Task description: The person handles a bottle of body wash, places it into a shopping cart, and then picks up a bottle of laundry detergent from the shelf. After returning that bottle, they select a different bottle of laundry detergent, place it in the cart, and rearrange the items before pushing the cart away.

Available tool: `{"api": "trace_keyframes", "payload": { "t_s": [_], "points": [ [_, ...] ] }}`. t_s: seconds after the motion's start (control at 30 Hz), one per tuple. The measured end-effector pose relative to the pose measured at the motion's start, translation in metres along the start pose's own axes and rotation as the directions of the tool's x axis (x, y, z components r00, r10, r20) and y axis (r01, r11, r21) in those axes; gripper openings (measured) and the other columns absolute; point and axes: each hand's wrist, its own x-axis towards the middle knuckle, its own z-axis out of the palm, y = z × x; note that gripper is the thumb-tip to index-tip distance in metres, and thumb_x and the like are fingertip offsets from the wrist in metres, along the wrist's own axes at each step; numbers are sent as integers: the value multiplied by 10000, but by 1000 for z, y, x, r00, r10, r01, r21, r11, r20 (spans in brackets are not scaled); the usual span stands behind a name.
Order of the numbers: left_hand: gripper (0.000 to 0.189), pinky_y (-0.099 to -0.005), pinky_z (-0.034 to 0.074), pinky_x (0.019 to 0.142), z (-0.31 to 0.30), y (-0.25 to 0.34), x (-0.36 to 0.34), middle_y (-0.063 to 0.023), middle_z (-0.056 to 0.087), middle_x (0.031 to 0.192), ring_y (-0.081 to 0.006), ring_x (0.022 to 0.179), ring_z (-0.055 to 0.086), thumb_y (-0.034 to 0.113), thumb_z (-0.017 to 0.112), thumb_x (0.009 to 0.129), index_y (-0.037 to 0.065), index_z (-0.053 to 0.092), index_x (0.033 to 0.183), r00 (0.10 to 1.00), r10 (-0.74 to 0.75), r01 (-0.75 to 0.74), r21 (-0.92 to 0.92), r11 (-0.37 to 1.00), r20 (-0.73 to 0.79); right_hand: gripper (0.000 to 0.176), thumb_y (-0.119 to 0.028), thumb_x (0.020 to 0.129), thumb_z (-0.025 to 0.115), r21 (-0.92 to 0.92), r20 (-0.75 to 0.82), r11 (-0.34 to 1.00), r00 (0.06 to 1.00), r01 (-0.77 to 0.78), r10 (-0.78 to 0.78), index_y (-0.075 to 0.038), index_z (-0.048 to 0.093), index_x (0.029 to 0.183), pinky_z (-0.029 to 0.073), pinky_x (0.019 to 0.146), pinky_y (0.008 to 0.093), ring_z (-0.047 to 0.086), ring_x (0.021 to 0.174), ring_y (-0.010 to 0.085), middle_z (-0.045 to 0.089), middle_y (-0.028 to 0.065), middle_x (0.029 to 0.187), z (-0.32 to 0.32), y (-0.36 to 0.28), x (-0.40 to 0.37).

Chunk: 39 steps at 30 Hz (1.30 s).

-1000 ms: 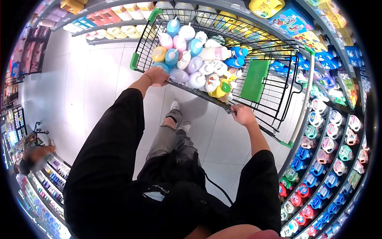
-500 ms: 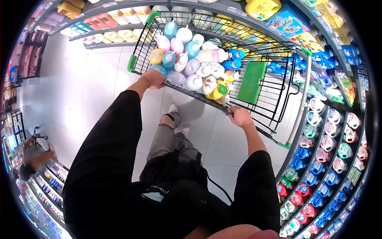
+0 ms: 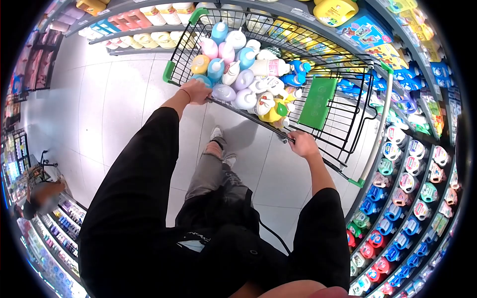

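- Location: shop aisle with a pale tiled floor (image 3: 114,99) and stocked shelves (image 3: 412,169) on the right and across the top.
- Left hand (image 3: 195,92): fingers curled closed over the near side rim of the cart (image 3: 348,134), close to its green front corner.
- Right hand (image 3: 301,144): fingers wrapped closed around the same rim, further back, beside the green flap (image 3: 317,102).
- Cart position: directly ahead of the person, slanted toward the right-hand shelves.
- Load status: bottles (image 3: 243,79) in pastel colours are piled in the front part of the cart. None is in either hand.
- Another person (image 3: 37,198) crouches at the shelves at the lower left, well apart.
- Change from half a second earlier: both grips are in the same places and the load is unchanged. The cart has shifted slightly right in the view.
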Motion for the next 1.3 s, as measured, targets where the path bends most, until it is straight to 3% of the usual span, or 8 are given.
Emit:
{"api": "trace_keyframes", "payload": {
  "t_s": [0.23, 0.33, 0.47, 0.8, 1.0, 1.13, 1.3],
  "points": [
    [136, -420, 508, 709, -3, 2, 0, -63, 669, 790, -292, 801, 659, 319, 654, 800, 193, 645, 851, 1000, 2, -2, -12, 1000, -3, 148, -170, 784, 667, -18, -43, 1000, 999, 15, -16, -97, 666, 913, 525, 719, 410, 640, 802, 322, 668, 102, 853, 6, 4, 0],
    [130, -423, 508, 702, -4, 5, -3, -69, 669, 802, -294, 804, 658, 312, 654, 802, 194, 643, 855, 1000, -13, 12, -21, 1000, -15, 141, -207, 850, 605, -13, 10, 1000, 1000, -3, 3, -73, 642, 874, 526, 716, 435, 639, 804, 339, 667, 120, 878, 3, 2, -1],
    [131, -424, 508, 700, -9, 9, -6, -71, 669, 808, -295, 804, 657, 308, 653, 791, 199, 645, 865, 999, -11, 10, -26, 1000, -33, 144, -214, 843, 607, 0, -52, 1000, 998, 23, -23, -76, 645, 848, 523, 709, 443, 638, 802, 337, 666, 120, 861, 4, 1, -3],
    [140, -415, 512, 703, 0, 12, -8, -74, 679, 830, -290, 818, 663, 325, 636, 788, 200, 656, 847, 998, -52, 54, 28, 998, -47, 180, -245, 823, 651, 38, -40, 999, 999, 17, -16, -66, 641, 806, 517, 708, 451, 636, 785, 352, 670, 143, 824, 0, -3, -5],
    [163, -411, 519, 708, -4, 25, -15, -69, 685, 836, -286, 823, 667, 372, 658, 774, 233, 681, 856, 990, -137, 137, 1, 991, -40, 180, -248, 808, 616, 26, -3, 999, 1000, -30, 30, -81, 658, 858, 515, 759, 446, 638, 824, 355, 681, 146, 874, 1, 1, -7],
    [156, -415, 518, 690, 9, 29, -18, -43, 688, 824, -279, 810, 668, 380, 660, 768, 237, 694, 820, 988, -110, 113, 13, 994, -110, 173, -246, 809, 591, 21, 26, 1000, 1000, -11, 10, -88, 645, 853, 511, 762, 455, 629, 848, 353, 663, 143, 892, 7, 7, -9],
    [192, -414, 508, 695, 20, 46, -32, -50, 688, 842, -274, 840, 666, 392, 625, 795, 218, 685, 848, 991, -132, 132, 8, 991, -23, 140, -223, 791, 582, -14, 97, 1000, 995, 10, -9, -97, 602, 848, 506, 766, 454, 613, 876, 337, 607, 126, 895, 3, 3, -23]
  ]
}}
